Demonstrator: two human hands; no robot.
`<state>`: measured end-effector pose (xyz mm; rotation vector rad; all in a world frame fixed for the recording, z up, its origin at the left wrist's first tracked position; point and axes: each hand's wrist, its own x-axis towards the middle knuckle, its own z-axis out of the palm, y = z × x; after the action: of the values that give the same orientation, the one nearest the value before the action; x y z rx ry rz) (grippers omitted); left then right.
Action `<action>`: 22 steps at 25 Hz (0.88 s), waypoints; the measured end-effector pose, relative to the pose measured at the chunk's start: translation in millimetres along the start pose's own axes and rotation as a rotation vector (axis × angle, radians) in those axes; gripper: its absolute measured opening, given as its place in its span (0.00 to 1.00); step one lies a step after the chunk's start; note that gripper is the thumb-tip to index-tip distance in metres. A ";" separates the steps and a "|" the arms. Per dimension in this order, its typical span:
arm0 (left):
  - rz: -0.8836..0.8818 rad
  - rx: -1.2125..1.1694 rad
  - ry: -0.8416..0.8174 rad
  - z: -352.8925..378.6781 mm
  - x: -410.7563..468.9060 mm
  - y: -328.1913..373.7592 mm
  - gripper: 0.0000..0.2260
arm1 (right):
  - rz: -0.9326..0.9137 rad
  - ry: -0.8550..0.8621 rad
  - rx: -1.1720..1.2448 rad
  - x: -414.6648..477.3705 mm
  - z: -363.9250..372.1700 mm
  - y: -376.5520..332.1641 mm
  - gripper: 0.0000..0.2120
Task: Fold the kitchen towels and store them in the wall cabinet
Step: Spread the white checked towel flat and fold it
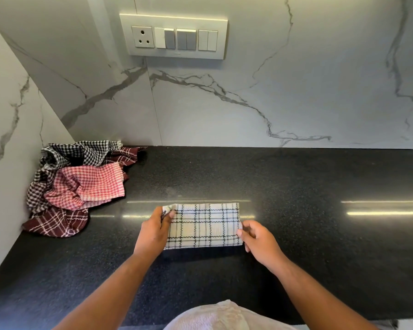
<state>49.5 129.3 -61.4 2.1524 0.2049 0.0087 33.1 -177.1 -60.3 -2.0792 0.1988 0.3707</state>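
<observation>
A white towel with a black check (204, 226) lies folded into a rectangle on the black counter (296, 186). My left hand (153, 231) grips its left end, with the corner bunched between the fingers. On the towel's right edge, my right hand (258, 241) pinches the cloth between thumb and fingers. A heap of unfolded towels (79, 184) sits in the left corner: a black-and-white checked one, a red-and-white checked one and a maroon plaid one. The wall cabinet is out of view.
A marble-look wall (272, 103) rises behind the counter, and a side wall (7, 139) closes the left. A switch plate with a socket (174, 36) is mounted on the back wall. My light-coloured top (224, 317) shows at the bottom edge.
</observation>
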 end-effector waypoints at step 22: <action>0.022 0.524 -0.177 24.6 -4.6 -2.3 0.21 | 0.358 0.165 0.005 -30.7 31.5 -13.2 0.19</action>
<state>46.7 109.5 -76.7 2.6595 0.0848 -0.2470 2.3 -143.5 -54.2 -2.0685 0.6759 0.4110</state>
